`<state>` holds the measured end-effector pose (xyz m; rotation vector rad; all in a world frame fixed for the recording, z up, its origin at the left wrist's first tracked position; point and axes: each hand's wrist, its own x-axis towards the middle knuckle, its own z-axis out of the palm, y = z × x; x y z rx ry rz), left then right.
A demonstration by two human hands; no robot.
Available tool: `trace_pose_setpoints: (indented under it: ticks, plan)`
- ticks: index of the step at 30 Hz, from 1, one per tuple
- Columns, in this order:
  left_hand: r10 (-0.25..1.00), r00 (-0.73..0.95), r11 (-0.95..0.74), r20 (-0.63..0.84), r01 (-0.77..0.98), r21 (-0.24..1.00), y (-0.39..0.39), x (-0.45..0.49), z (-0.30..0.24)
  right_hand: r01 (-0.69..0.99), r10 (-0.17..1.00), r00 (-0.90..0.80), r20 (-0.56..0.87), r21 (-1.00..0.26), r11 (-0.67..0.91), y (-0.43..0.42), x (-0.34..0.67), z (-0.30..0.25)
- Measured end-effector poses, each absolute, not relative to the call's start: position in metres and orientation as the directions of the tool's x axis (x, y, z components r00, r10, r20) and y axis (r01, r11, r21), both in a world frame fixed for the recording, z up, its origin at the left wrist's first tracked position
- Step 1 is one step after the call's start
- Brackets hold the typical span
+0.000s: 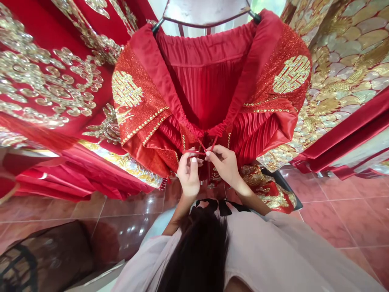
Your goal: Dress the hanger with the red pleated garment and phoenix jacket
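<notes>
A red garment (200, 69) with a gathered neckline, pleated panels and gold emblems hangs on a hanger (257, 17) in front of me. Thin red drawstrings (201, 143) come out at the bottom of its neckline and cross there. My left hand (189, 172) pinches one drawstring between thumb and fingers, just below the neckline. Close on its right, my right hand (224, 164) also grips the drawstring, thumb against forefinger. Both hands are apart from each other, with a short stretch of cord between them.
Red cloth with clear beads (54, 81) hangs at the left. On the right is a gold and silver scale-patterned fabric (349, 61). A dark bag (57, 255) sits on the tiled floor (127, 215) at lower left. Gold-patterned red cloth (273, 194) lies in a black container (287, 184).
</notes>
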<state>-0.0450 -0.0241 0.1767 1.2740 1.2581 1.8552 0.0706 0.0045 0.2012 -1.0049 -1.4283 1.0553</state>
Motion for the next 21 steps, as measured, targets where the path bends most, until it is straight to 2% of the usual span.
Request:
trace_pose_setpoints:
  ticks: [2, 4, 5, 7, 10, 12, 15, 21]
  plan:
    - [0.712, -0.363, -0.529, 0.601, 0.286, 0.799, -0.022, -0.049, 0.187, 0.084, 0.953, -0.114, 0.281, -0.953, 0.291, 0.004, 0.070, 0.202]
    - [0.655, -0.262, -0.580, 0.708, 0.427, 0.694, -0.015, -0.050, 0.197, 0.134, 0.938, -0.130, 0.322, -0.931, 0.339, 0.004, 0.069, 0.203]
    - [0.656, -0.233, -0.580, 0.718, 0.454, 0.677, -0.012, -0.050, 0.201, 0.164, 0.931, -0.131, 0.342, -0.918, 0.360, 0.004, 0.069, 0.203]
    - [0.696, -0.262, -0.529, 0.668, 0.441, 0.725, -0.004, -0.046, 0.207, 0.219, 0.924, -0.122, 0.363, -0.898, 0.381, 0.004, 0.069, 0.203]
    - [0.800, -0.399, -0.399, 0.449, 0.208, 0.893, 0.006, -0.039, 0.208, 0.246, 0.927, -0.110, 0.358, -0.894, 0.374, 0.004, 0.070, 0.203]
    - [0.889, -0.364, -0.315, 0.276, -0.052, 0.948, 0.010, -0.035, 0.207, 0.238, 0.926, -0.112, 0.360, -0.895, 0.377, 0.004, 0.071, 0.202]
    - [0.962, -0.234, -0.217, 0.140, -0.343, 0.914, 0.013, -0.036, 0.205, 0.225, 0.928, -0.116, 0.355, -0.900, 0.373, 0.005, 0.073, 0.204]
    - [0.994, -0.061, 0.023, -0.088, -0.681, 0.732, 0.012, -0.046, 0.194, 0.095, 0.944, -0.145, 0.297, -0.945, 0.312, 0.007, 0.073, 0.206]
